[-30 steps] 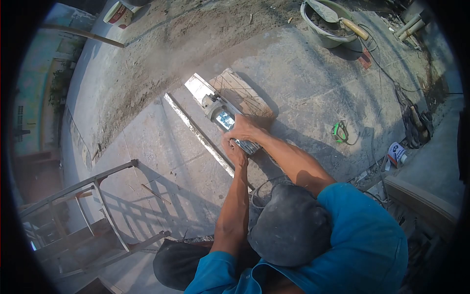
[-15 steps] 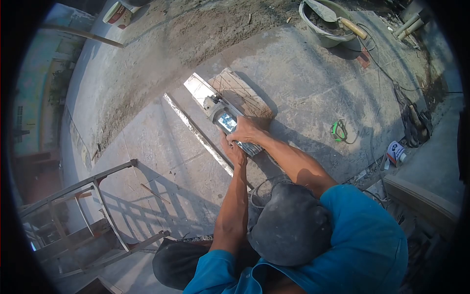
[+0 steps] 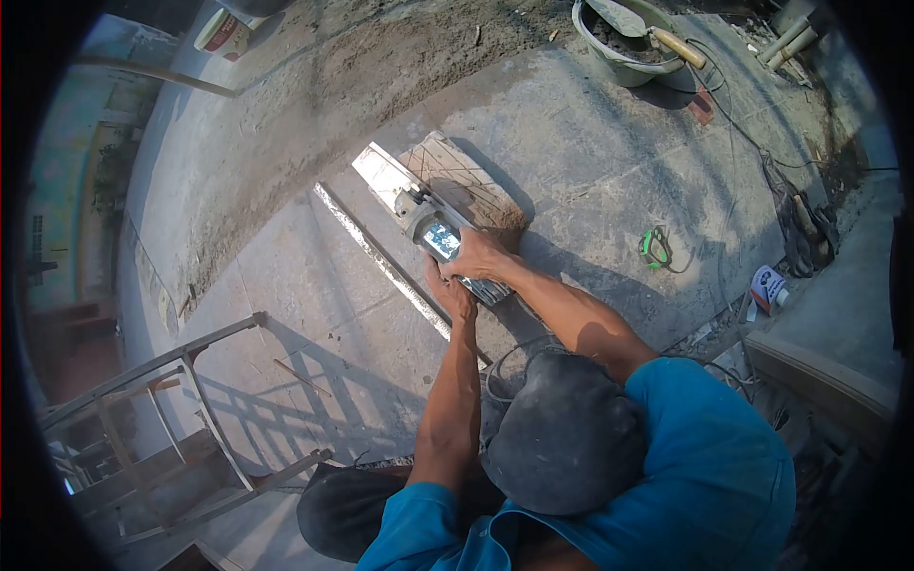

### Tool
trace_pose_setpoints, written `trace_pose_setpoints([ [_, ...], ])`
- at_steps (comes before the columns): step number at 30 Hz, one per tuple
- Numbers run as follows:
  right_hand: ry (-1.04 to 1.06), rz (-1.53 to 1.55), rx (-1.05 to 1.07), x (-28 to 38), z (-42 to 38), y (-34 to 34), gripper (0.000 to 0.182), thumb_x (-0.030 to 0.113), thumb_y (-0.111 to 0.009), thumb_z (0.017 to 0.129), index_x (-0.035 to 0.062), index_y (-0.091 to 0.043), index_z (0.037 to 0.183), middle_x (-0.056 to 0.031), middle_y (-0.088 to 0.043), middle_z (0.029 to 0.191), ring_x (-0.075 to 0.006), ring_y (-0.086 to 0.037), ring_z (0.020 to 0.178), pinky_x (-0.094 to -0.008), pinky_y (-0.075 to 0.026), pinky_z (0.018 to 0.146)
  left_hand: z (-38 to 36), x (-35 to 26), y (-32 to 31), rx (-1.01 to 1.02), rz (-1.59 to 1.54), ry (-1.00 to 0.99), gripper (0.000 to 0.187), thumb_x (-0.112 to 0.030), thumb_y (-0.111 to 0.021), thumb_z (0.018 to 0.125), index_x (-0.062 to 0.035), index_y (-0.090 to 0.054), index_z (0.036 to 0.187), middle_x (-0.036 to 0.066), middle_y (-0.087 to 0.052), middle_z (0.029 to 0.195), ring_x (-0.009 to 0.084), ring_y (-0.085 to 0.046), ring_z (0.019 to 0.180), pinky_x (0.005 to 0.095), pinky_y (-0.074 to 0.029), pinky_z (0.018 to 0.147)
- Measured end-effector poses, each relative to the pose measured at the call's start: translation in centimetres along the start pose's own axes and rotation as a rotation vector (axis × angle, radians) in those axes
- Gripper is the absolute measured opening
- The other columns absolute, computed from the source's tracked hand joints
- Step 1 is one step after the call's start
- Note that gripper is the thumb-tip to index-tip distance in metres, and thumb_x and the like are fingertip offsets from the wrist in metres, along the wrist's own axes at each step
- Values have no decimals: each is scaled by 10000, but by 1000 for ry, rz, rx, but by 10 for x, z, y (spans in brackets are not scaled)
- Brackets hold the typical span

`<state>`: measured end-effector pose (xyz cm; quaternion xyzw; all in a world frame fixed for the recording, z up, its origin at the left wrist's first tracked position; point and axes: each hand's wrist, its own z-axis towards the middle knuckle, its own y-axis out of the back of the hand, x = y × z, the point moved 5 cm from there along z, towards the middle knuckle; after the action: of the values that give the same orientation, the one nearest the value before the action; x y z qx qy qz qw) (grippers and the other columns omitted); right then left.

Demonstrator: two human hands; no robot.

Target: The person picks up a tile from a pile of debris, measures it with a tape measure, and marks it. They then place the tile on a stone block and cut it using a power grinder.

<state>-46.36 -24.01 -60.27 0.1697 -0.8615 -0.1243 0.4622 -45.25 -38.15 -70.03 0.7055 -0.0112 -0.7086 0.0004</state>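
Observation:
Both my hands are closed around an angle grinder (image 3: 441, 238) with a grey metal head and a blue-and-white patterned body. My right hand (image 3: 479, 255) wraps over its body from the right. Just below, my left hand (image 3: 454, 295) grips its rear end from the left. The grinder's head rests over a white tile strip (image 3: 383, 173); its disc is hidden from view. Under and beside the strip lies a thick wooden block (image 3: 455, 164) scored with crossing lines. A long, narrow whitish strip (image 3: 376, 254) lies on the floor left of my hands.
A bucket (image 3: 624, 68) at the upper right holds a trowel (image 3: 674, 46). A green tape measure (image 3: 655, 248) lies on the concrete floor to the right, near a white packet (image 3: 764, 287) and cables. A metal frame (image 3: 200, 395) stands at lower left. Another tub (image 3: 224, 36) sits upper left.
The view has shifted slightly, moving the surroundings a little left and up. Both hands stay on the grinder in nearly the same place on the tile strip.

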Motion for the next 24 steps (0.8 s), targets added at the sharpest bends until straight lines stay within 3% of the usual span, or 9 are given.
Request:
trace_pose_setpoints([
  [10,-13,2,-5,-9,1,-6,721,368,-743,601,-100,-582,1126,-307,-622,1130,-407,-623,1063,-422,-513,889,-1,-5,-4,7,-63,7,680,-248,-582,959,-7,-235,1492,177,-334,1485,284,-384,1340,381,-310,1109],
  [15,30,29,-63,-17,8,-10,757,412,-782,555,-129,-601,1052,-306,-646,1041,-370,-648,969,-389,-510,840,2,3,-4,44,-137,3,641,-209,-549,978,-13,-227,1496,173,-340,1476,282,-391,1333,377,-320,1105],
  [24,28,3,-32,-14,1,-7,738,450,-779,595,-116,-612,1038,-294,-656,1012,-373,-656,951,-390,-513,825,1,0,-5,21,-138,-5,641,-240,-540,987,-2,-223,1491,170,-360,1457,256,-425,1297,368,-354,1078],
])
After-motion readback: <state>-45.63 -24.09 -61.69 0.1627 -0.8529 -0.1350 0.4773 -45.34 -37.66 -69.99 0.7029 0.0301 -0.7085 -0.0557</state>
